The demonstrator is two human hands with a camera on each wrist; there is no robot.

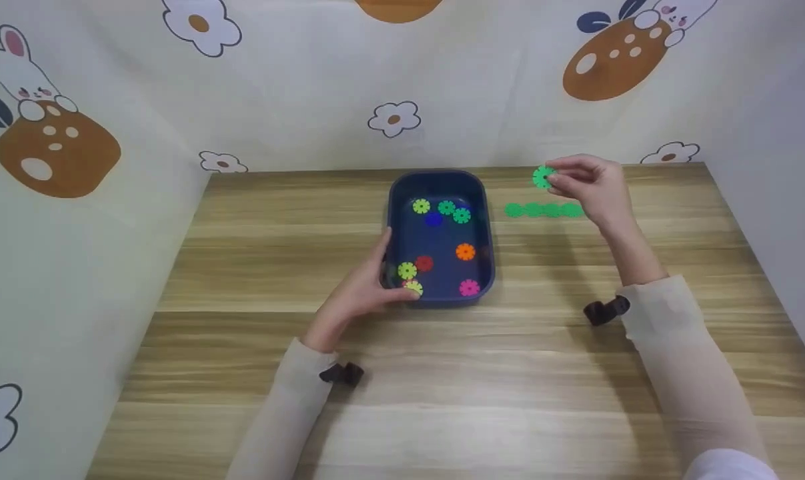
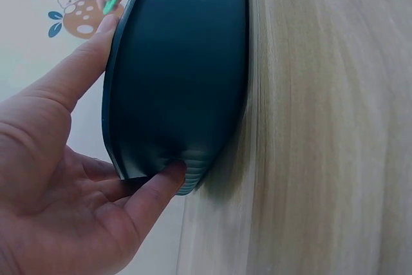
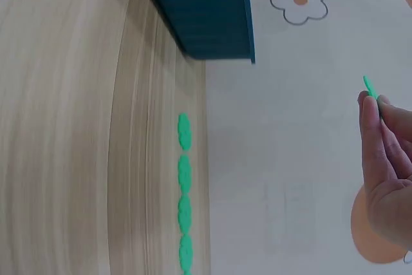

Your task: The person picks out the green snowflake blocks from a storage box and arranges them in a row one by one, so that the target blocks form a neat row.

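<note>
Between thumb and fingers, my right hand [image 1: 592, 185] pinches a green notched plastic disc [image 1: 542, 177], raised above the table at the back right. Below it, several green discs [image 1: 532, 210] lie in a row on the wood; the right wrist view shows this row [image 3: 185, 175] too. My left hand [image 1: 365, 283] grips the near left corner of a dark blue plastic tray [image 1: 489, 267], thumb along the near rim and fingers at the left side. Inside lie loose discs: yellow [image 1: 421, 206], green [image 1: 461, 215], blue [image 1: 433, 220], orange [image 1: 465, 251], red [image 1: 424, 263] and pink [image 1: 469, 287].
The wood-grain table [image 1: 242, 267] ends at the back against a pale printed cloth [image 1: 295, 87] with flowers and rabbits. A plain pale wall [image 1: 775, 167] borders the right side. Dark wrist straps [image 1: 342, 375] sit at both sleeves.
</note>
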